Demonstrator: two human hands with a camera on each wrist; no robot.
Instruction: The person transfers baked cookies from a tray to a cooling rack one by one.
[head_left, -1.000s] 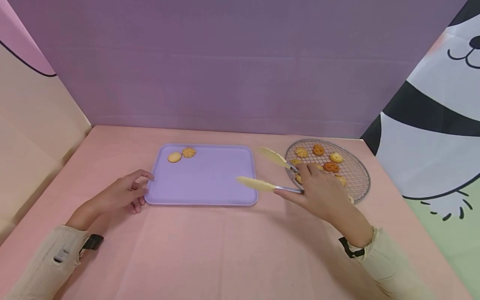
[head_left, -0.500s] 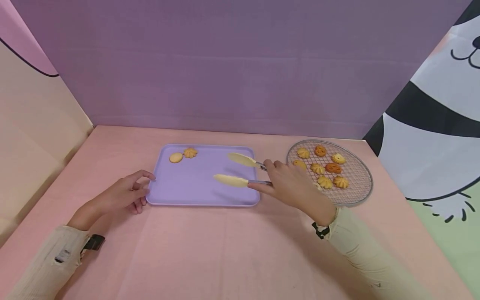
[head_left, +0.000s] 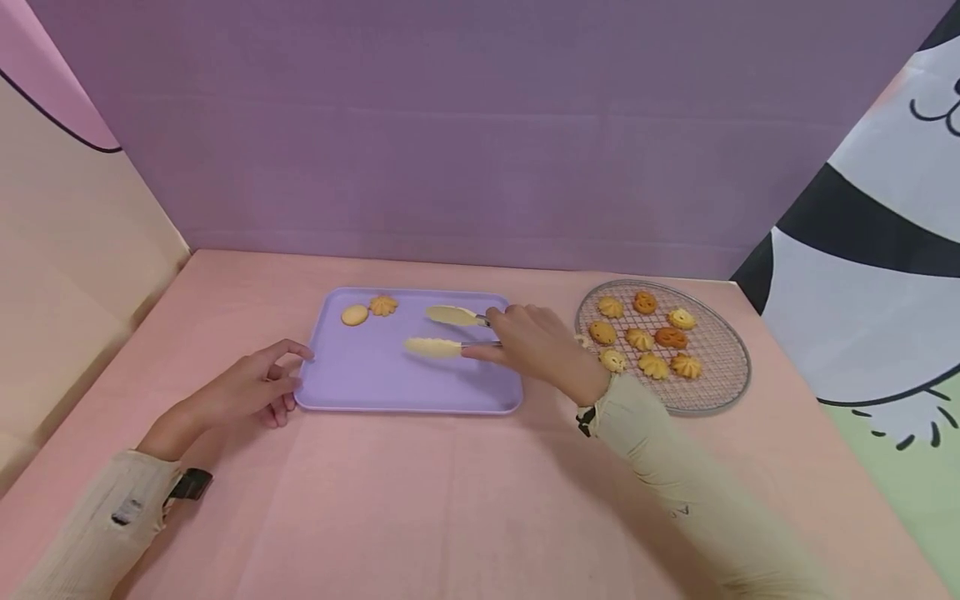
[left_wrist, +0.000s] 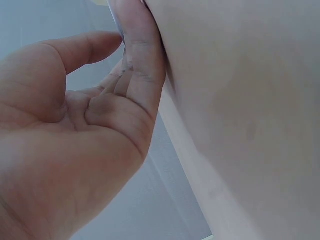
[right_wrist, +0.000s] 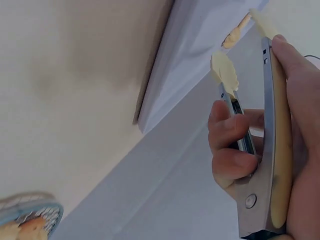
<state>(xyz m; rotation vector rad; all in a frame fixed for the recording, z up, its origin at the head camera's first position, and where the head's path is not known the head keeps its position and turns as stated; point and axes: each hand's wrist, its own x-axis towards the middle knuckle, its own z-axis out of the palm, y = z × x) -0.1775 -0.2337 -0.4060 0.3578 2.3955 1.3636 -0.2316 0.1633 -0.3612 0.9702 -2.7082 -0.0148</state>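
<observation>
My left hand point(head_left: 247, 383) holds the left rim of a lilac tray point(head_left: 405, 387), thumb and a finger at its edge. On the tray's far left part lie a round cookie point(head_left: 355, 315) and a flower-shaped cookie point(head_left: 383, 305), side by side. A pair of tongs point(head_left: 435, 347) with cream tips and metal arms is gripped in my right hand point(head_left: 536, 342), over the right half of the tray. The tips stand apart with nothing seen between them. In the right wrist view, my fingers wrap one arm of the tongs point(right_wrist: 272, 160) and my thumb lies along the other.
A round wire rack point(head_left: 723, 375) at the right bears several cookies of different shapes, such as a brown pretzel-like cookie point(head_left: 671, 337). My right forearm partly covers the rack's near left side. A purple wall point(head_left: 480, 183) stands behind the pink tabletop point(head_left: 390, 500).
My right hand has carried the tongs leftward from the rack to above the tray, tips spread throughout. The left hand and the two cookies on the tray stay where they were.
</observation>
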